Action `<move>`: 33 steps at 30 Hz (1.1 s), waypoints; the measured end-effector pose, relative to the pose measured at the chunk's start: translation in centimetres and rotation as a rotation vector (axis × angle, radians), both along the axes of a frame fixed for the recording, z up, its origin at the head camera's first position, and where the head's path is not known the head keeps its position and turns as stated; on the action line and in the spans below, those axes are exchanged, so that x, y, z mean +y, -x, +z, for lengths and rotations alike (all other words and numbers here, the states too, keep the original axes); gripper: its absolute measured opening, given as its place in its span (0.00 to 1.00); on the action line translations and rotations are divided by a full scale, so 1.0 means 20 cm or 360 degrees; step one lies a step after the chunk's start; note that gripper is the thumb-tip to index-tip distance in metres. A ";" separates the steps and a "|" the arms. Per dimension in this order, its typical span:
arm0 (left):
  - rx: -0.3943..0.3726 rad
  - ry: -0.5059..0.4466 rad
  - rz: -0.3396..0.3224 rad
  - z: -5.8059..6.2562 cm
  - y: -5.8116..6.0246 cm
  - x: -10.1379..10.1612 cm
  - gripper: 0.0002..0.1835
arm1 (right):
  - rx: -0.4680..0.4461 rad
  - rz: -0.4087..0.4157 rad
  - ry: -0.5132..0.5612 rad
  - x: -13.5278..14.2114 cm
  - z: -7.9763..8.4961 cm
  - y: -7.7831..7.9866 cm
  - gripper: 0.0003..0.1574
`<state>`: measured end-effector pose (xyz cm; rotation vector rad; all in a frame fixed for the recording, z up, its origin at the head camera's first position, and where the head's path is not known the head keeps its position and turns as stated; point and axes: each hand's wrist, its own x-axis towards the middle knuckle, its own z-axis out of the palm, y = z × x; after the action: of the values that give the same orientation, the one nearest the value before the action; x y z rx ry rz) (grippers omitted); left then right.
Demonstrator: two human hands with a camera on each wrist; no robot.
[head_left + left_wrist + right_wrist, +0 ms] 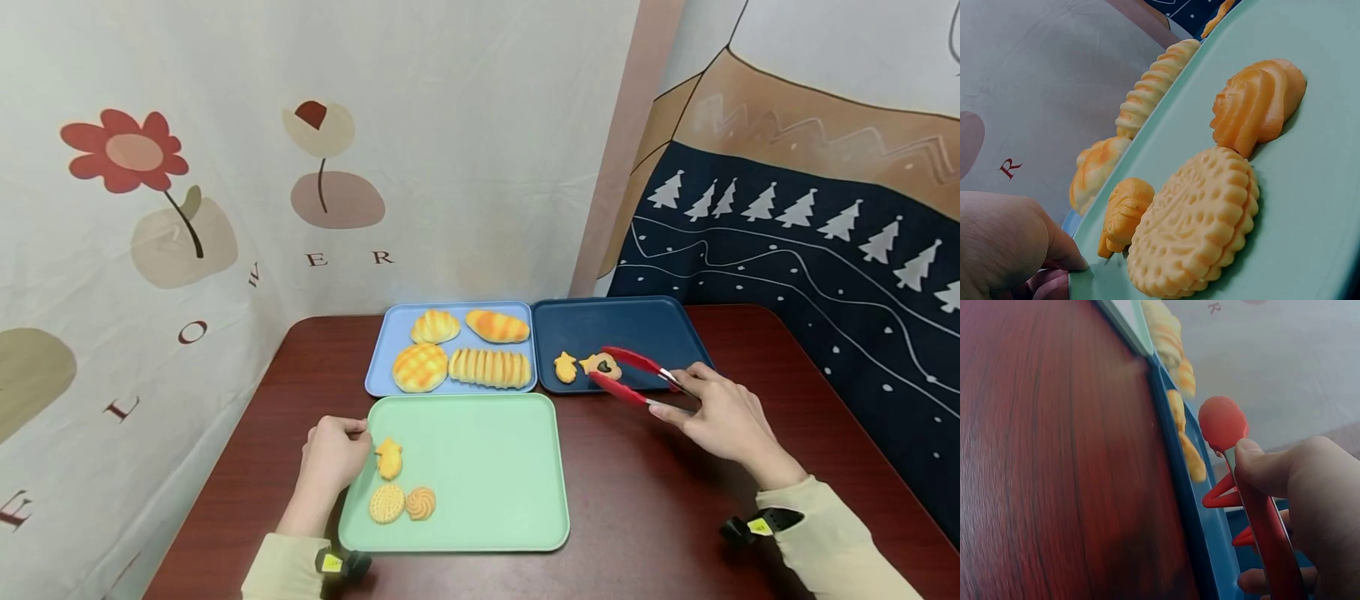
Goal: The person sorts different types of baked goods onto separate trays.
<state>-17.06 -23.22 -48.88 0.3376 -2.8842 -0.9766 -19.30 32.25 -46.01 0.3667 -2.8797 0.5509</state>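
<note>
My right hand (726,414) grips a pair of red-tipped metal tongs (633,359). Their spread tips lie either side of a flower-shaped cookie with a dark centre (604,367), in the dark blue tray (622,321). Left of it in that tray sits a small yellow cookie (566,367); another small piece lies against the flower cookie. With thumb and fingers, my left hand (335,450) pinches the left edge of the light green tray (487,475). Near that hand, this tray bears a yellow cookie (389,458), a round dotted biscuit (1194,225) and a swirled cookie (1259,103).
Behind the green tray stands a light blue tray (378,367) with several breads, among them a ridged loaf (490,368) and a round bun (420,367). The brown table (630,500) extends around the trays. Printed cloth (480,167) hangs behind it.
</note>
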 end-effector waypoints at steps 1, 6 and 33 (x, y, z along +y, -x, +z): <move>-0.0003 -0.0001 0.0003 0.00 0.00 0.00 0.17 | -0.0001 -0.0013 0.0001 0.01 0.00 0.00 0.53; -0.0020 -0.0008 0.0015 0.00 0.00 0.00 0.17 | -0.0041 -0.0102 0.0015 0.07 -0.02 0.01 0.54; -0.0006 -0.0004 0.0015 0.00 0.00 0.00 0.16 | -0.0192 -0.0238 -0.0009 0.21 -0.07 0.04 0.59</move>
<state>-17.09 -23.22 -48.93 0.3531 -2.8824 -0.9793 -20.16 36.40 -47.37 0.1209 -2.9920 0.5560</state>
